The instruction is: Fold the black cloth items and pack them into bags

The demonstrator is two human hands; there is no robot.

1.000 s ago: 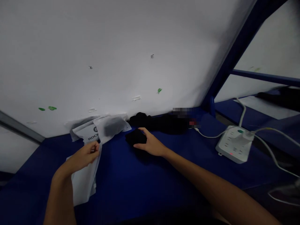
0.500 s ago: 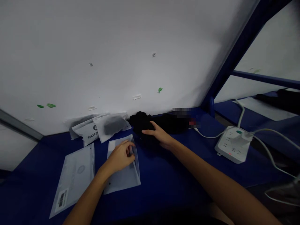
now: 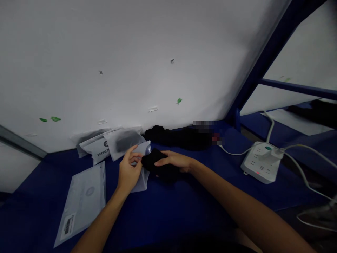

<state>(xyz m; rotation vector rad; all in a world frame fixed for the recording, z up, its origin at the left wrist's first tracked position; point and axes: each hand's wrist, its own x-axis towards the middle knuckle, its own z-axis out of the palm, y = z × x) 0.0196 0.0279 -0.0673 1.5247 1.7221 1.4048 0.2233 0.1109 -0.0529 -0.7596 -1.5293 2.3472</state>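
My right hand (image 3: 176, 161) grips a folded black cloth item (image 3: 160, 167), thumb on top. Its left end meets the opening of a frosted plastic zip bag (image 3: 140, 184). With fingers curled, my left hand (image 3: 130, 168) pinches that bag's edge, raising it off the blue surface. The cloth hides part of the bag, and I cannot tell how far inside its end reaches. Flat to the left lies another frosted bag (image 3: 84, 196) with a barcode label and a round logo. More black cloth (image 3: 181, 137) is heaped along the wall behind my right hand.
Several filled frosted bags (image 3: 125, 142) lean at the wall, some with dark contents. A white power strip (image 3: 262, 163) with plugs and cables sits to the right on the blue tabletop (image 3: 181, 211). A blue frame post (image 3: 260, 66) slants up at the right.
My right hand has drawn the folded black cloth from the heap toward me, to the bag's mouth. My left hand has lifted the bag's edge off the table.
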